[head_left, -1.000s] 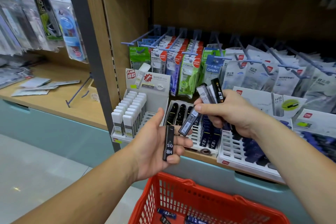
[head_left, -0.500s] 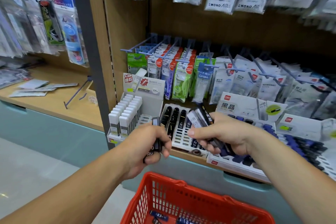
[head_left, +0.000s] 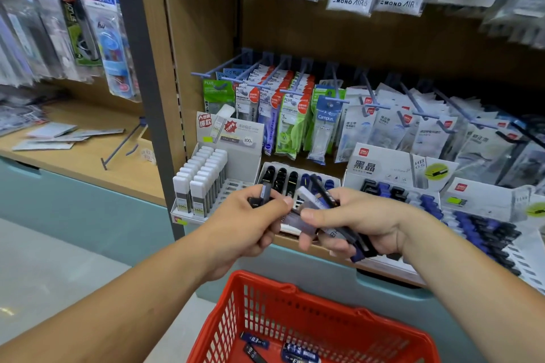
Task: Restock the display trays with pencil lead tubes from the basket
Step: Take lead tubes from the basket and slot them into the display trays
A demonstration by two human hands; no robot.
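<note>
My left hand (head_left: 247, 224) grips one dark pencil lead tube (head_left: 263, 194) and its thumb meets a pale tube (head_left: 295, 219) held out by the other hand. My right hand (head_left: 359, 224) clutches a bundle of lead tubes (head_left: 333, 206), dark and blue ones fanned upward and downward. Both hands hover in front of the white display tray (head_left: 295, 178) with black and blue tubes in its slots. A red basket (head_left: 295, 298) below holds a few more tubes (head_left: 255, 342) on its floor.
A tray of white-capped tubes (head_left: 200, 183) stands to the left, further trays with blue and black tubes (head_left: 483, 230) to the right. Packets hang on blue pegs (head_left: 280, 68) above. A grey upright post (head_left: 138, 68) divides the shelves; loose packets (head_left: 50, 135) lie on the left shelf.
Both hands have dropped lower and come together. My left hand closed round its dark tube and now touches a pale tube from the right hand's bundle.
</note>
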